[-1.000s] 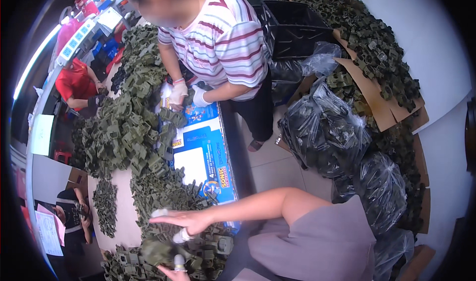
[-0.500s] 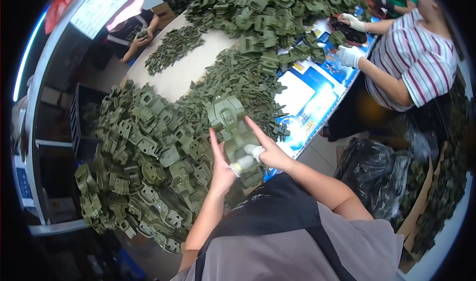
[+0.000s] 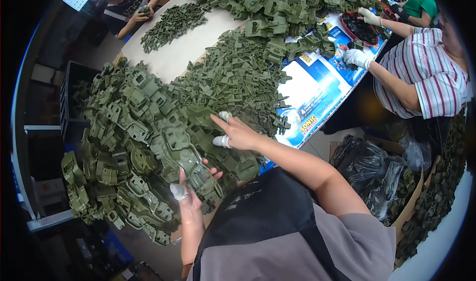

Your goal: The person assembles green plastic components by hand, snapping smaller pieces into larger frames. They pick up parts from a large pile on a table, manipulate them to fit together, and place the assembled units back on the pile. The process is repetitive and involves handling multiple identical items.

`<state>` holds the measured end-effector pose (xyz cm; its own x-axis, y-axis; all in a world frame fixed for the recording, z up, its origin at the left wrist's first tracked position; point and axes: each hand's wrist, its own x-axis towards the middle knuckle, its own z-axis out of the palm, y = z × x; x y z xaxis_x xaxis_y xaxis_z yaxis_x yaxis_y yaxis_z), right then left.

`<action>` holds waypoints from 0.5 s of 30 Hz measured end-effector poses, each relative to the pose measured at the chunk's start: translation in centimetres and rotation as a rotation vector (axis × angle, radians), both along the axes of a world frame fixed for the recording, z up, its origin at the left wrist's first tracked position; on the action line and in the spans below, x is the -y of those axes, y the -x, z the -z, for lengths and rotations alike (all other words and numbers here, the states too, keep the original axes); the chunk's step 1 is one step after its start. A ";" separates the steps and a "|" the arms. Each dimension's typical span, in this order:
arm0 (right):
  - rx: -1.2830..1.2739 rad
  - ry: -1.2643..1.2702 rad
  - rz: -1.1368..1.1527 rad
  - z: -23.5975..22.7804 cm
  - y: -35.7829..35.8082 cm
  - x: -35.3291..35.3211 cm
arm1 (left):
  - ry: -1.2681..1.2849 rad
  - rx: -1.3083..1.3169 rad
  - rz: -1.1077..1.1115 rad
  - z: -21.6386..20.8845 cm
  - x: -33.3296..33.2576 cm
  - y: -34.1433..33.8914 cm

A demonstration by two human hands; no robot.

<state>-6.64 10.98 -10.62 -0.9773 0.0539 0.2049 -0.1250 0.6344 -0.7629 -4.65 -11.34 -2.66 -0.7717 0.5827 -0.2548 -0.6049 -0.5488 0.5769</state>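
Observation:
My left hand [image 3: 192, 194], a white cover on its thumb, grips the near end of a long olive-green plastic toy vehicle shell [image 3: 184, 154]. Its fingertips show at the shell's right side. Beyond and to the right, my right hand [image 3: 239, 133] hovers with fingers apart, white covers on the thumb and one finger. I see nothing held in it. It is nearest to the heap of small green plastic parts [image 3: 233, 75]. Larger green shells [image 3: 131, 127] are piled to the left of my hands.
More green parts [image 3: 277, 8] are heaped at the far side. A white-gloved co-worker [image 3: 421, 72] works at the right by a red-rimmed basket [image 3: 359, 29]; another person [image 3: 131, 13] sits far left. Black plastic bags [image 3: 369, 172] lie at the lower right, a dark crate [image 3: 74, 95] at left.
Both hands were on one green shell in the middle. Now my left hand holds a shell lower and further left, while my right hand is off it, raised with fingers apart. The view has shifted.

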 end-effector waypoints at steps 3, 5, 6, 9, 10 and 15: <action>-0.232 -0.124 0.093 0.5 2.0 -3.9 | -0.047 0.132 -0.078 1.0 0.4 -0.3; -0.093 -0.108 0.288 0.7 4.5 -9.9 | 0.136 0.072 -0.081 1.8 0.6 -0.3; -0.042 -0.144 0.388 1.3 5.8 -12.1 | 0.227 0.042 -0.071 2.0 0.4 -0.1; -0.125 -0.286 0.393 2.2 8.9 -13.5 | 0.231 0.014 -0.001 1.7 -1.2 0.7; -0.111 -0.317 0.368 2.8 9.8 -13.3 | 0.253 0.001 0.000 1.6 -1.7 0.9; -0.174 -0.304 0.175 1.7 9.3 -13.8 | 0.628 -0.037 -0.078 1.4 -2.1 1.1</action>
